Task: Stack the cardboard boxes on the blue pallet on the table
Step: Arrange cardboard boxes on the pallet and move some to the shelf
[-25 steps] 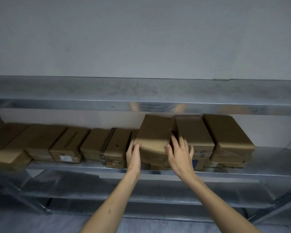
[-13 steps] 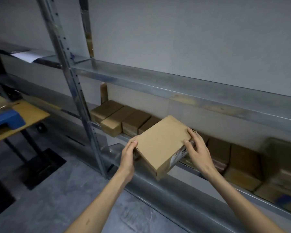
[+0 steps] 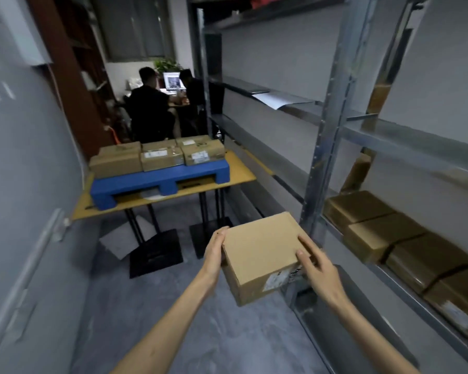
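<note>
Cardboard box [image 3: 260,255] is held in mid-air at near centre, above the floor [image 3: 200,327], w/ a label on its near-right side face. L hand [image 3: 214,252] clamps the box's left side, thumb along the top edge; the other fingers are hidden behind the box. R hand [image 3: 318,268] grips the right edge, thumb and fingers curled onto the top face. Blue pallet [image 3: 157,182] sits on the table [image 3: 241,172] at far left, well apart from the held box. At least three boxes on pallet [image 3: 157,157] lie side by side, touching. Metal rack [image 3: 327,130] runs along the right. Several shelf boxes [image 3: 384,233] lie in a row on a lower level of it. White sheet [image 3: 278,99] lies on a higher level. Two seated persons [image 3: 149,109] are at the far end, near a lit screen [image 3: 172,81].
</note>
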A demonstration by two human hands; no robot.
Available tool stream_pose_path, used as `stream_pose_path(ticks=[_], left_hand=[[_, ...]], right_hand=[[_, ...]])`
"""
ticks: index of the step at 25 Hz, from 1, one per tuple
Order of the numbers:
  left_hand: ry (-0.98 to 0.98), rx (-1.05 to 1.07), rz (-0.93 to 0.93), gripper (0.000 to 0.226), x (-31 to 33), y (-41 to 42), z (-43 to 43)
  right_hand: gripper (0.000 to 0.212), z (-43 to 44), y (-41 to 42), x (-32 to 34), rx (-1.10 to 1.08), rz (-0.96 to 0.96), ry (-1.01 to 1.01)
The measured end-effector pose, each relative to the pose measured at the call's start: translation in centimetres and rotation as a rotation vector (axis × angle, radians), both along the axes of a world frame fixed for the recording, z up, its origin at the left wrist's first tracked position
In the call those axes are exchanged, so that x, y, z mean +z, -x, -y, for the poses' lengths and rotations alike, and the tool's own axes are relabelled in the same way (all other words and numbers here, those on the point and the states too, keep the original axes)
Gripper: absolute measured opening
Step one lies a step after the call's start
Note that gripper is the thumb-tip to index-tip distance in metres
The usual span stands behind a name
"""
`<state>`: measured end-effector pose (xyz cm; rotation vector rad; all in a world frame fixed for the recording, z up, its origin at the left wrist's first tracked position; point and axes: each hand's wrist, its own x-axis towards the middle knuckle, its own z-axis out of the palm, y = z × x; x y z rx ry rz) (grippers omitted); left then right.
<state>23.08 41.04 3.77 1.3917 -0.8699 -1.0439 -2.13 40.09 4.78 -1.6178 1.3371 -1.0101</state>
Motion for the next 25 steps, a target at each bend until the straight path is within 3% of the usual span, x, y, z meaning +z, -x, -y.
stream_pose_path(ticks=[6, 10, 17, 25], left_hand=[[-0.107, 0.329, 0.133, 0.054, -0.5, -12.7, 1.2], [-0.151, 0.477, 0.091, 0.057, -1.2, -19.4, 4.7], [-0.188, 0.442, 0.158, 0.071, -0.7, -25.8, 12.0], [-0.108, 0.506, 0.317, 0.062, -1.2, -33.3, 17.2]], right_hand=[[0.044, 6.0, -15.0, -2.0, 0.224, 0.072, -0.032], [0.044, 11.6, -23.2, -3.8, 0.318, 0.141, -0.145], [0.048, 23.4, -33.3, -4.7, 0.376, 0.165, -0.187], [0.049, 30.4, -43.7, -3.8, 0.406, 0.087, -0.137]])
